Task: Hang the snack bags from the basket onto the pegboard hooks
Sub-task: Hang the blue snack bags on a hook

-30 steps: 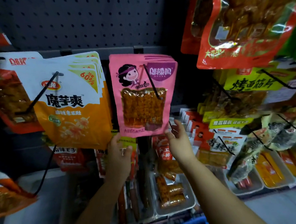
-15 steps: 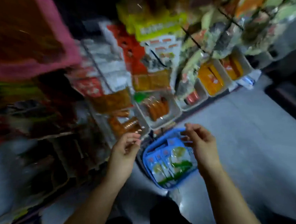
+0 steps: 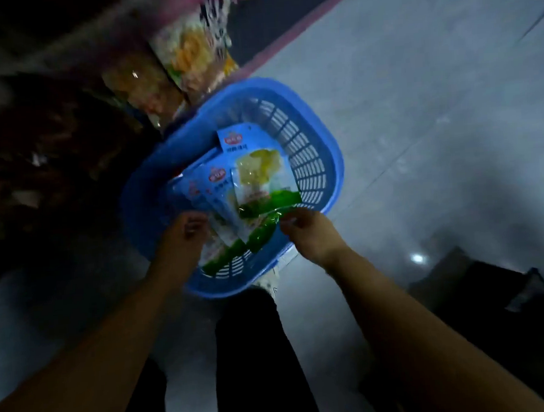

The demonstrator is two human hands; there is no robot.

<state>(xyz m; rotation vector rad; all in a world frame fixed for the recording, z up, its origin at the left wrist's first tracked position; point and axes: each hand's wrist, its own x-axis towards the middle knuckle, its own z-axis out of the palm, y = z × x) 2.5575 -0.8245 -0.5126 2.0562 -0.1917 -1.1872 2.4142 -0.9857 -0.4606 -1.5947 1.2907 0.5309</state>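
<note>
Basket (image 3: 309,159): blue plastic, slatted walls, on grey floor (image 3: 434,116) just below shelf stock; near rim partly hidden by both hands.
Snack bags (image 3: 259,171): blue/white/green packs, fanned & overlapping inside basket; count unclear, lower ones covered by top one.
Left hand (image 3: 183,240): over bags' lower-left edge, fingers curled; looks to touch a bag, but grip can't be told, blur + fingertips hidden.
Right hand (image 3: 310,232): fingers & thumb pinch green bottom corner of a bag.
Shelf packs (image 3: 172,62): top left, yellowish, too blurred to read, cut off by frame.
Legs (image 3: 251,350): dark trousers, partly behind forearms.
Far left: dark, nothing readable.
</note>
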